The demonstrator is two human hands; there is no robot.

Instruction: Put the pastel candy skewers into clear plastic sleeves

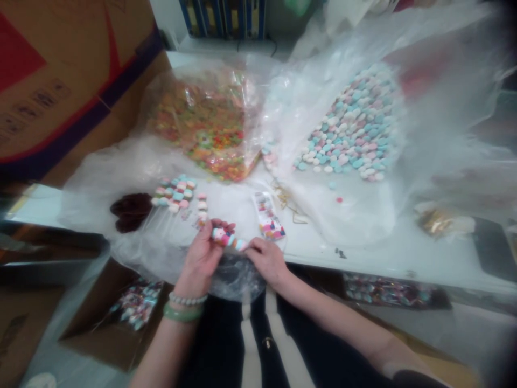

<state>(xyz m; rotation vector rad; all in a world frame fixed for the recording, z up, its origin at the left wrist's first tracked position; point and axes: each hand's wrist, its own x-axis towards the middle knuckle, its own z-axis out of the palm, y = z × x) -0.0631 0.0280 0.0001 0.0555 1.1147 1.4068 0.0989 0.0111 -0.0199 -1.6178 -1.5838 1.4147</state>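
Together, the left hand (197, 260) and right hand (267, 261) held a short candy strip (228, 238) between them, each grip clenched on one end, just above a clear bag (236, 276). Just ahead of the grip, a printed card (269, 216) and neat candy rows (173, 194) lay on the tabletop (404, 258). Farther beyond the grip sat a pastel candy heap (347, 129) and a bag of multicoloured candies (204, 126).

2 hands (200, 258), 1 candy strip (228, 238)
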